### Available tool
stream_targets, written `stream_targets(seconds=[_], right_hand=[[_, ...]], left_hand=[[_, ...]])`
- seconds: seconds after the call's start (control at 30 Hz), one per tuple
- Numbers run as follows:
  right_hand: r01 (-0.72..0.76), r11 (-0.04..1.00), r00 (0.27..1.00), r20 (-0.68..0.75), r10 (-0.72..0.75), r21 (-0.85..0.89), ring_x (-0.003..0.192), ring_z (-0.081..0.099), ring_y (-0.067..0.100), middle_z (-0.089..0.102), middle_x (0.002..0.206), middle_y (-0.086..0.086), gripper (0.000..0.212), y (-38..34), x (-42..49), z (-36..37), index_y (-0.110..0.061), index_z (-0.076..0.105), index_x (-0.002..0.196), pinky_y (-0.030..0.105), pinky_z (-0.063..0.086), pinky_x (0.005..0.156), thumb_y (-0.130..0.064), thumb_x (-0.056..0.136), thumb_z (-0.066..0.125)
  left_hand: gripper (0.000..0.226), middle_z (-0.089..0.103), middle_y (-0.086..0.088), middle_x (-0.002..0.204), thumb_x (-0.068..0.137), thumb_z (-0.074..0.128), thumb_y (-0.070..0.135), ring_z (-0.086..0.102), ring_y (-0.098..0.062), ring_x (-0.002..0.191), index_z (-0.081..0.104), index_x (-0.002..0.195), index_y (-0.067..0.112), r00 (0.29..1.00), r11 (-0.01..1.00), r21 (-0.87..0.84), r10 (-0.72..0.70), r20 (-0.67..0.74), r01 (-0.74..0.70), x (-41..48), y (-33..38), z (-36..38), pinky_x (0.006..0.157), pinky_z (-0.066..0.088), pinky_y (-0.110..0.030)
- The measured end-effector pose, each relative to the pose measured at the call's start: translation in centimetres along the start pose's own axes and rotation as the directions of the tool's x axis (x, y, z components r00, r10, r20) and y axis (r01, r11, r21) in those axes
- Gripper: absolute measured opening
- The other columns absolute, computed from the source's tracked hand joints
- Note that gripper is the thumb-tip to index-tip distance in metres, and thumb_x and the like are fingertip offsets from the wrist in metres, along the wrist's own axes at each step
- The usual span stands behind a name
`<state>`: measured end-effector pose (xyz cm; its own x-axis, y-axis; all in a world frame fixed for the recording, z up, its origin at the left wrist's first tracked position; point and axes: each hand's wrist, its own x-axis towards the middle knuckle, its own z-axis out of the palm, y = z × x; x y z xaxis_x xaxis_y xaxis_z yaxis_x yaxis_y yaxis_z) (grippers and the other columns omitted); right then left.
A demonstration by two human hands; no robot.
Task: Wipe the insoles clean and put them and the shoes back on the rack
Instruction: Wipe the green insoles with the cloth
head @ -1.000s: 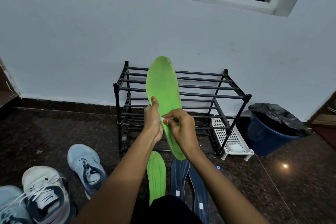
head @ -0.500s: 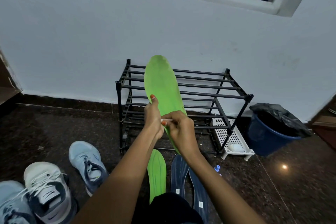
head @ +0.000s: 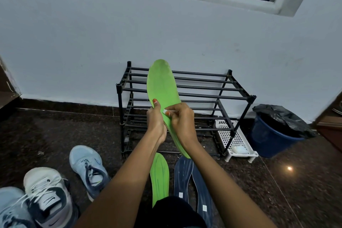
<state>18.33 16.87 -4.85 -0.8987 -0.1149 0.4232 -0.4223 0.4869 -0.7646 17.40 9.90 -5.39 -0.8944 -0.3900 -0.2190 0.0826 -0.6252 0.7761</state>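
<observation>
Green insole [head: 162, 87] upright before black shoe rack [head: 212, 96]: left hand [head: 156, 120] grips its edge, right hand [head: 182, 120] pinches small white wipe [head: 164, 110] against it.

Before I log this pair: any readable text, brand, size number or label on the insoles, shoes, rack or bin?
No text can be read anywhere.
Two small white labels on the navy insoles: too small to read.
Dark mark on the tongue of the white shoe: blurred, unreadable.
Held green insole, floor green insole, rack, bin: no writing visible.
</observation>
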Motion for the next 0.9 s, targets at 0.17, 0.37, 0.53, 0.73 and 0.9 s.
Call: stream_targets(seconds=[0.17, 0.37, 0.53, 0.73, 0.9], right_hand=[[0.017, 1.000, 1.000, 0.022, -0.018, 0.016, 0.072, 0.055, 0.007, 0.068, 0.086, 0.012, 0.012, 0.5, -2.2, -0.1, 0.001, 0.071, 0.087, -0.001, 0.035, 0.060, 0.006, 0.081, 0.061], [-0.012, 0.997, 0.994, -0.112, 0.002, -0.082, 0.087, 0.055, 0.016, 0.069, 0.088, 0.007, 0.009, 1.1, -0.7, 0.0, -0.006, 0.072, 0.087, 0.024, 0.039, 0.090, -0.010, 0.082, 0.065], [-0.059, 0.997, 0.993, -0.103, 0.064, 0.052, 0.076, 0.058, 0.008, 0.070, 0.086, 0.008, 0.009, 0.9, 1.3, -0.9, -0.004, 0.072, 0.086, 0.017, 0.047, 0.078, -0.011, 0.080, 0.069], [-0.060, 0.985, 0.986, -0.146, 0.084, 0.160, 0.061, 0.052, -0.009, 0.062, 0.080, 0.001, 0.011, 0.3, 1.8, -0.7, 0.001, 0.070, 0.091, 0.001, 0.037, 0.059, -0.002, 0.083, 0.064], [-0.047, 0.994, 0.999, 0.004, 0.047, 0.094, 0.065, 0.053, -0.007, 0.069, 0.088, 0.010, 0.011, 0.0, 0.9, -0.4, -0.002, 0.071, 0.090, 0.002, 0.039, 0.062, -0.001, 0.081, 0.066]], left_hand=[[0.031, 0.063, -0.007, 0.089, 0.101, 0.034, 0.029, 0.061, -0.026, 0.082, 0.056, 0.088, 0.011, 0.999, 0.999, 0.038, 0.020, -0.036, -0.019, 0.4, 0.3, 0.1, 0.082, 0.050, -0.041], [0.033, 0.063, -0.008, 0.088, 0.102, 0.031, 0.026, 0.061, -0.021, 0.077, 0.055, 0.092, 0.007, 0.999, 1.000, 0.006, -0.019, 0.033, 0.018, -0.1, 0.0, 0.2, 0.068, 0.053, -0.030], [0.032, 0.064, -0.011, 0.098, 0.102, 0.032, 0.027, 0.062, -0.022, 0.088, 0.057, 0.095, 0.008, 0.993, 0.999, -0.030, -0.029, 0.110, 0.033, -0.4, 0.2, 0.1, 0.084, 0.050, -0.032], [0.025, 0.066, -0.012, 0.093, 0.098, 0.045, 0.019, 0.066, -0.018, 0.076, 0.057, 0.110, 0.001, 0.983, 0.998, -0.016, -0.050, 0.175, 0.053, -1.0, 0.2, 0.4, 0.070, 0.057, -0.027], [0.048, 0.065, -0.013, 0.095, 0.101, 0.030, 0.036, 0.064, -0.024, 0.079, 0.051, 0.124, 0.001, 0.984, 0.984, -0.083, -0.146, 0.105, 0.155, -0.6, 1.0, -0.2, 0.065, 0.056, -0.031]])
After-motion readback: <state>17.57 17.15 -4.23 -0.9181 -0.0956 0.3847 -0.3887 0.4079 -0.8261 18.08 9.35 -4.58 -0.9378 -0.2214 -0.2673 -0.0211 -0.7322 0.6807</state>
